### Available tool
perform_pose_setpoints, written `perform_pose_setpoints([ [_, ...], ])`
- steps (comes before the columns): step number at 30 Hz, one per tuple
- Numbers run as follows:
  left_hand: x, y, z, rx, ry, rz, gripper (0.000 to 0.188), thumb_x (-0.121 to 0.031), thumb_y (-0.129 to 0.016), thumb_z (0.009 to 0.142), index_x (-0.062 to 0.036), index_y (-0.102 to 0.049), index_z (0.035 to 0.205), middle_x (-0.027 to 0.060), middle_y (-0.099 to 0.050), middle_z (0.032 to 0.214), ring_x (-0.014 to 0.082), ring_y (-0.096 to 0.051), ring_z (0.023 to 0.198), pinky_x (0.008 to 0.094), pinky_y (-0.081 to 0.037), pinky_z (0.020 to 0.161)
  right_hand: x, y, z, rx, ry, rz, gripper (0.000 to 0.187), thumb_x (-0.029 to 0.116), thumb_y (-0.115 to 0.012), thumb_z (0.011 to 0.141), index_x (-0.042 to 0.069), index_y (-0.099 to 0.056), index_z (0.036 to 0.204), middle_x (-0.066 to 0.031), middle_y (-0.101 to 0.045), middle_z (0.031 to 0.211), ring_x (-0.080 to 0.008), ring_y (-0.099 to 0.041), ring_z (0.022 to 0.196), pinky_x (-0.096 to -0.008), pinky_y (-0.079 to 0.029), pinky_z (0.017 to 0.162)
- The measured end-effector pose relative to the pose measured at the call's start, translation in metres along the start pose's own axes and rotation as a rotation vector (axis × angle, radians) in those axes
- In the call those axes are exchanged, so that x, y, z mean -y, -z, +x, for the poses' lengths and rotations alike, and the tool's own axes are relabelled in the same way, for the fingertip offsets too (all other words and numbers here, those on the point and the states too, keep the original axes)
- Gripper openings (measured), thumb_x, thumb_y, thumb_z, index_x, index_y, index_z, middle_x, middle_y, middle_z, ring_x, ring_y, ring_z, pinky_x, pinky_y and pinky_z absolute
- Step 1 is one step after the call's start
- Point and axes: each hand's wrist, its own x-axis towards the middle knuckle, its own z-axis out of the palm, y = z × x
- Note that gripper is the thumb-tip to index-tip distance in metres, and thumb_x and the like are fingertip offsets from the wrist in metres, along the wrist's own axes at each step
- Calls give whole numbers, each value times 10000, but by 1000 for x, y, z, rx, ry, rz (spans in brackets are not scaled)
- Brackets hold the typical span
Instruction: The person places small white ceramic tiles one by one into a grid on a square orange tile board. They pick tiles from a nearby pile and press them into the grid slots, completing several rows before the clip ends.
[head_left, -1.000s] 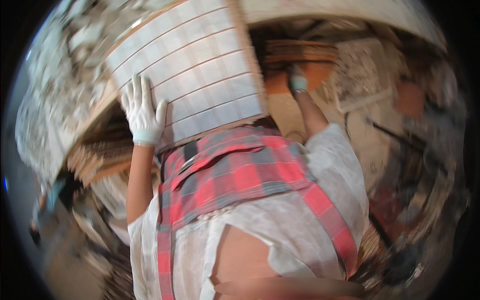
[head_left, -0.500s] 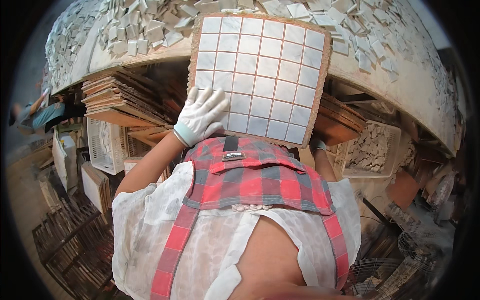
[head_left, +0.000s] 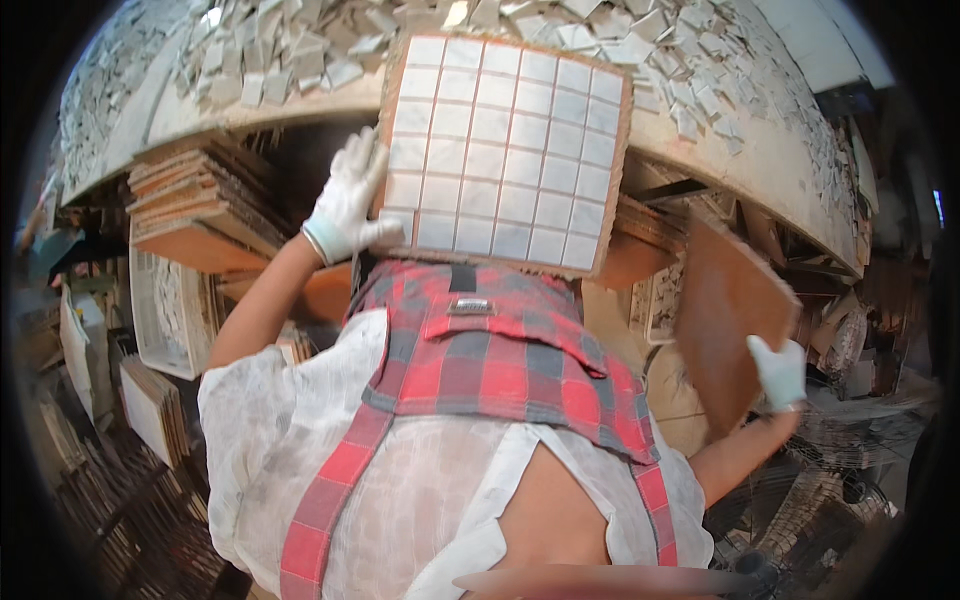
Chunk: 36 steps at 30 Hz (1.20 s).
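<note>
A square board (head_left: 490, 269) covered with a grid of white marbled tiles leans between my body and the bench edge. My left hand (head_left: 350, 200), in a white glove, lies along the board's left edge. Its fingers are stretched out, with the thumb spread over a corner tile. Off to the right, my right hand (head_left: 780, 372), also gloved, holds a bare brown board (head_left: 735, 320) by its edge. That board stands tilted, a little blurred.
Loose white tiles (head_left: 690, 60) heap on the curved bench (head_left: 690, 150). Stacked boards (head_left: 205, 200) sit under it at left, beside a white crate (head_left: 150, 310) of tile pieces. Another crate (head_left: 650, 310) is partly hidden at right. A wire fan guard (head_left: 860, 480) stands at lower right.
My left hand has slid from the tile faces to the board's left edge. My right hand has come out from beside the tiled board and swung right with a brown board.
</note>
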Motion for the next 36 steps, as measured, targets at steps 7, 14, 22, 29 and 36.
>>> perform_pose_setpoints([
  [7,0,-68,-45,-216,473,-1061,1049,-241,-761,986,37,-46,1702,262,-308,1721,286,-353,1580,344,-293,1270,83,70,-76,-697,636,-251,288,130,-776,1008,-52,-738,1227,-116,-755,1173,-210,-695,982,-387,-561,872],
  [14,-22,-71,-39,-241,576,-818,910,-368,-754,973,45,-310,1651,246,-334,1716,306,-332,1599,372,-282,1286,146,90,-17,-1079,1271,-515,416,186,-900,896,-30,-751,1218,-133,-772,1214,-190,-728,925,-337,-610,800],
  [22,-28,-63,-35,-141,464,-547,1127,-351,-835,865,81,-173,1668,282,-304,1697,356,-265,1615,410,-229,1312,267,-27,-8,-158,1410,-45,315,97,-686,1010,-94,-723,1259,-183,-747,1302,-267,-731,1186,-340,-575,993],
  [29,1,4,-5,-785,543,-1555,614,-383,-535,1136,19,-423,1586,205,-534,1568,277,-533,1440,421,-439,1207,282,-95,0,-358,1848,-638,321,130,-741,867,42,-766,1175,-133,-775,1215,-342,-748,1140,-384,-638,857],
  [36,-25,8,11,-326,630,-1519,465,-233,-623,1100,46,-590,1471,-12,-680,1051,54,-592,870,197,-485,786,216,-145,59,-277,1866,-605,387,170,-758,819,63,-732,1190,-115,-728,1280,-341,-709,1159,-428,-622,941],
])
